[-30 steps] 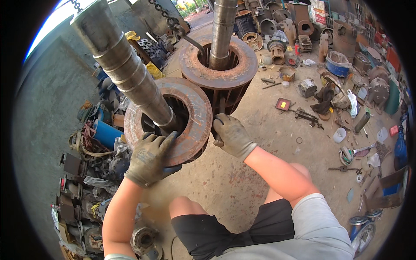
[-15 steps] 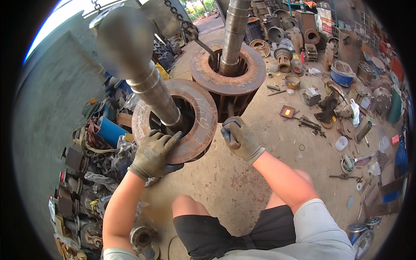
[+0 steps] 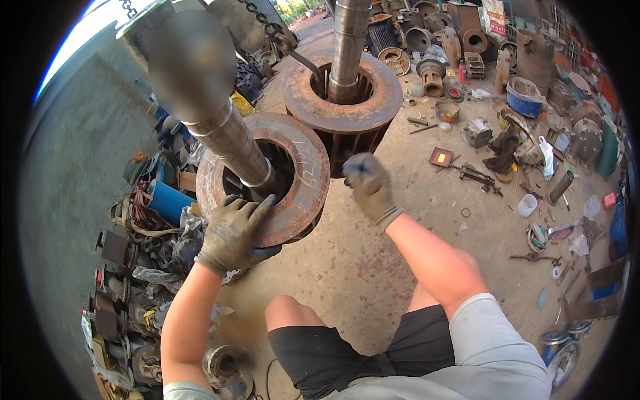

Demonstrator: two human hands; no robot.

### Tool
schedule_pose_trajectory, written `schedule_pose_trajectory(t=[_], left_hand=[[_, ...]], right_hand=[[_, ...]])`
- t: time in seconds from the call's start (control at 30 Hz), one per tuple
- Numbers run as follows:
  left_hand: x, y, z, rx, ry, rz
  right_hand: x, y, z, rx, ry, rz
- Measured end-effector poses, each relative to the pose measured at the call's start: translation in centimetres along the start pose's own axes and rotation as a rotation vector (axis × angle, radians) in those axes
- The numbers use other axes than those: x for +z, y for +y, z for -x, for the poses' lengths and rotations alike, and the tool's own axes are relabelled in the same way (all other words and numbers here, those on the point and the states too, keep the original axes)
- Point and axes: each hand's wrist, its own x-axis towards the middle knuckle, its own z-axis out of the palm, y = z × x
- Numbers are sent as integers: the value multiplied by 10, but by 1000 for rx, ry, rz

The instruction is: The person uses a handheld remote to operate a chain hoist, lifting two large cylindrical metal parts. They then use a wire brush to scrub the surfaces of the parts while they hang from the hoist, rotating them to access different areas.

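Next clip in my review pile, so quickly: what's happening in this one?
A person in work gloves crouches over a rusty rotor with a steel shaft through its middle, on a yard floor strewn with scrap parts. The left hand lies flat on the rotor's near rim, fingers reaching toward the bore. The right hand is lifted just off the rotor's right side, touching nothing. A second rotor stands behind.
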Motion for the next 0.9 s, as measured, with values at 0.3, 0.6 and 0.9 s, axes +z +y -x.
schedule_pose_trajectory(t=[0.3,0.6,0.9], left_hand=[[-2,8,-1,-44,-30,-28],[1,5,-5,-51,-27,-2],[5,7,-8,-61,7,-11]], right_hand=[[-7,-14,-3,346,241,-506],[8,8,-5,311,165,-339],[17,29,-8,271,73,-160]])
